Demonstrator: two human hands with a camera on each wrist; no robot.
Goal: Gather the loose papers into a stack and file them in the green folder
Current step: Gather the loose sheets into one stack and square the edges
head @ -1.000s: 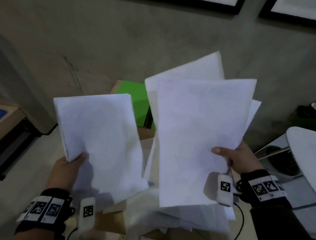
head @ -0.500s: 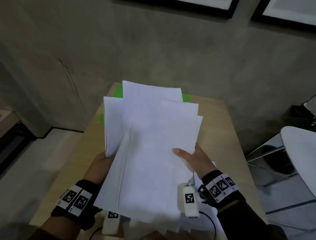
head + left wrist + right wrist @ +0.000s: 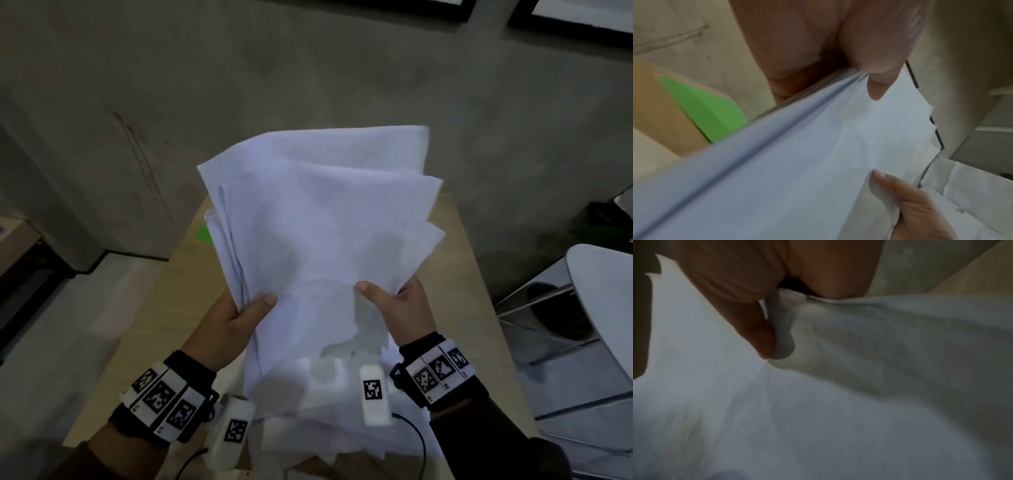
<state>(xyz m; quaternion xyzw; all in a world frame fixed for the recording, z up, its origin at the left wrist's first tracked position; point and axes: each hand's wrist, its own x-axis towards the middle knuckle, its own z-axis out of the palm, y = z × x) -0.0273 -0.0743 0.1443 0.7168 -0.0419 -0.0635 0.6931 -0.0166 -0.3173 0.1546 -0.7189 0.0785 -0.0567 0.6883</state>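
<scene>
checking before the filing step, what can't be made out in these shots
- Green folder: head view shows only a sliver; the paper stack covers the rest.
- Fingers of both hands: behind the sheets in every view.
- Sheet count: edges blurred in the left wrist view.
- Right wrist view: dim, nearly all paper.

Dim, flat indoor light, soft focus throughout

Head view bends toward its edges; the white papers (image 3: 318,240) are its brightest patch. Both wrist views are noisy and smeared (the right wrist's darkest), with the thumb (image 3: 879,53) blurred up close.
</scene>
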